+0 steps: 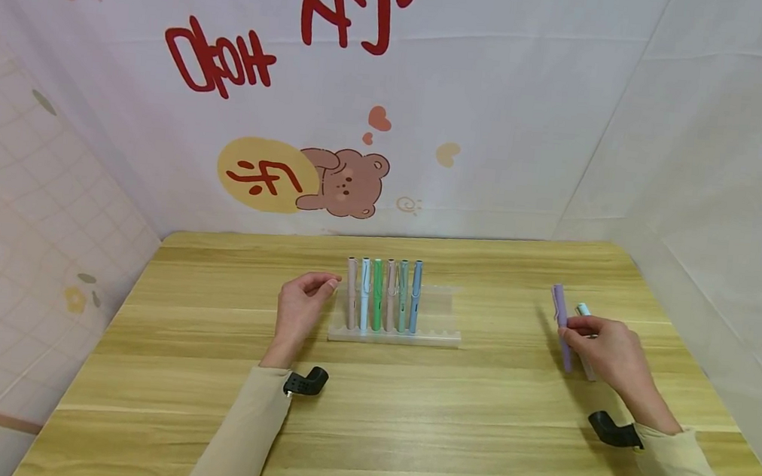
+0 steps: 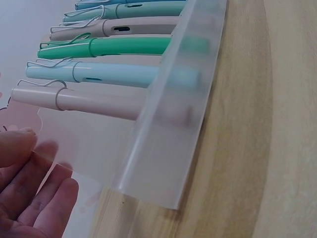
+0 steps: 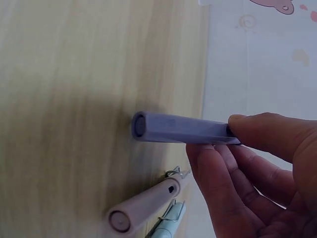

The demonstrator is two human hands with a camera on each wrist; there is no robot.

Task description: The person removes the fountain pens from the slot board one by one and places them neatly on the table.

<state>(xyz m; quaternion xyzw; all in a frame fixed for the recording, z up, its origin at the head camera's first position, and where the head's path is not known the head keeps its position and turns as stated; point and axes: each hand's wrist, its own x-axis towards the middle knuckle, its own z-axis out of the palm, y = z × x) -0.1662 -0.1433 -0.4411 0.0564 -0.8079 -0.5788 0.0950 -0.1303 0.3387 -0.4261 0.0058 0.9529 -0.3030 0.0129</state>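
Toward the right side, the fingers of your right hand (image 1: 605, 352) are clamped on a purple pen (image 3: 173, 129), thumb on one side and fingertips on the other, its clip end up. Just beside it, partly under that hand, lie a pale pink pen (image 3: 146, 206) and a mint pen (image 3: 168, 225).

Well apart to the left, the fingers of your left hand (image 1: 303, 303) pinch the near-left border of a clear holder (image 1: 436, 341), beside its first pen. You have six pens standing in a row there, left to right: a dusty pink pen (image 1: 352, 296), a light blue pen (image 1: 364, 308), a green pen (image 1: 377, 298), a mauve pen (image 1: 388, 310), a teal pen (image 1: 403, 304) and a blue pen (image 1: 415, 301). Their lower ends sit behind the frosted front ledge, which runs on rightward past the blue pen.

Between the holder and your right hand stretches bare wood surface (image 1: 489, 399), with more in front of you. Its far edge meets a printed cloth (image 1: 496, 165) behind the holder; its right edge is nearer your right hand than the holder is.
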